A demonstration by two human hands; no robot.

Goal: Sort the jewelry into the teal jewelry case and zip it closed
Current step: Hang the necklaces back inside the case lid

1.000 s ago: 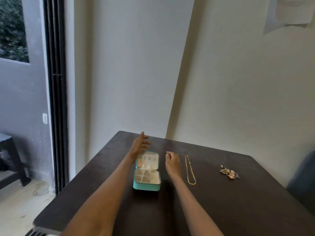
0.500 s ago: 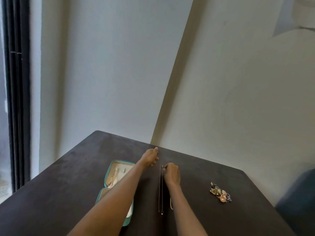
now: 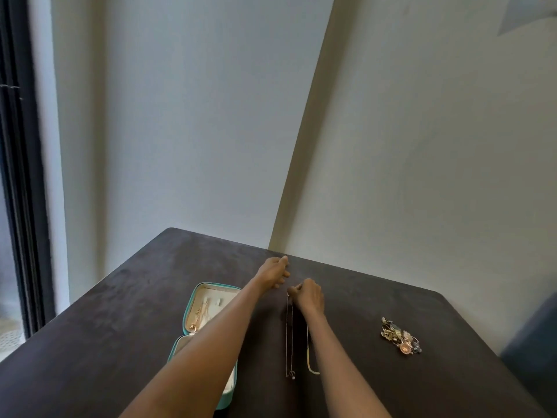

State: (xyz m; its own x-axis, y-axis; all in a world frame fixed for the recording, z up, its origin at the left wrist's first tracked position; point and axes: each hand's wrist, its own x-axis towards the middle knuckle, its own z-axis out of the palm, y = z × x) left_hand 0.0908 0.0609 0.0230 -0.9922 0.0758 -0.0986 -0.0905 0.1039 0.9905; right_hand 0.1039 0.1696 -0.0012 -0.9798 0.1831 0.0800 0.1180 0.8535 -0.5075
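Observation:
The teal jewelry case [image 3: 193,309] lies open on the dark table [image 3: 120,312], its cream lining showing gold pieces in the lid; my left forearm crosses over its lower half. My right hand [image 3: 309,295] pinches the top end of a thin silver chain necklace [image 3: 288,336] that stretches toward me with a small pendant at its near end. A gold chain [image 3: 310,362] lies beside it, partly hidden under my right forearm. My left hand [image 3: 272,274] hovers past the case with loosely curled fingers, holding nothing. A tangled pile of jewelry [image 3: 399,336] sits to the right.
The table stands in a corner, with walls close behind its far edges. A dark window frame [image 3: 18,176] runs down the left. Something blue-grey [image 3: 530,342] shows beyond the table's right edge.
The view has swung right, so the case shifted left in frame. My left hand left the case lid and crossed toward my right hand. My right hand has taken up the thin silver chain.

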